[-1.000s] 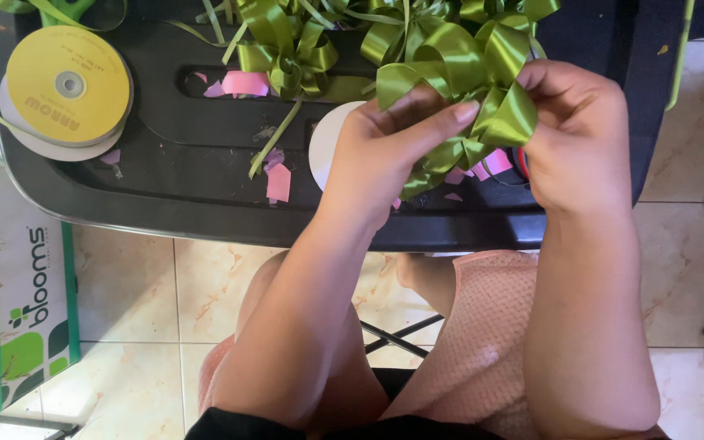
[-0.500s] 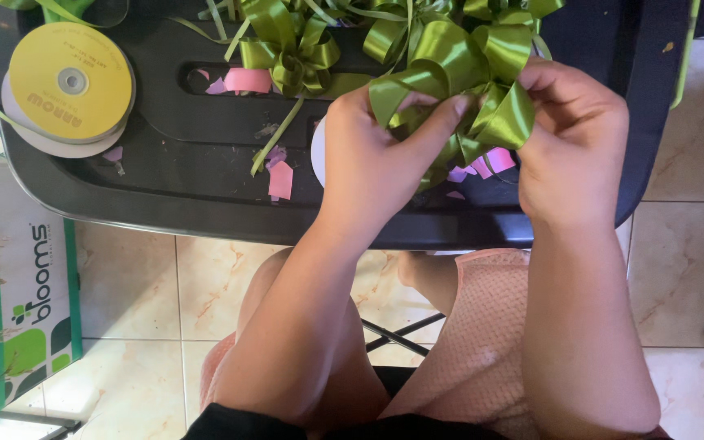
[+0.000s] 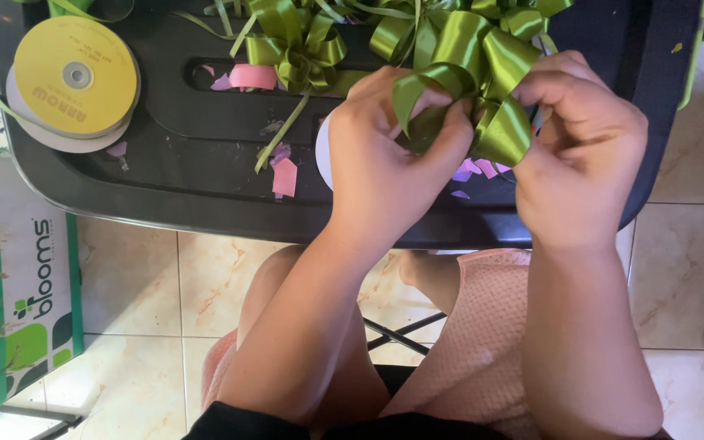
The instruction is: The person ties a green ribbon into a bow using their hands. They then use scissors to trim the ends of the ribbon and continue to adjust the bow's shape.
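Note:
A shiny green ribbon bow with several loops is held over the dark plastic table. My left hand pinches one loop from below and the left, thumb and fingers closed on the ribbon. My right hand grips the bow's right side, fingers curled around its lower loops. A white round disc lies under my left hand, mostly hidden.
A second green bow lies further back on the table, with loose ribbon strips. A yellow ribbon spool sits at the table's left. Pink paper scraps are scattered about. A white and green box stands on the tiled floor at left.
Both hands have shifted the bow slightly; my left fingers have curled tighter around a loop, and my right hand has closed further on the bow's right side.

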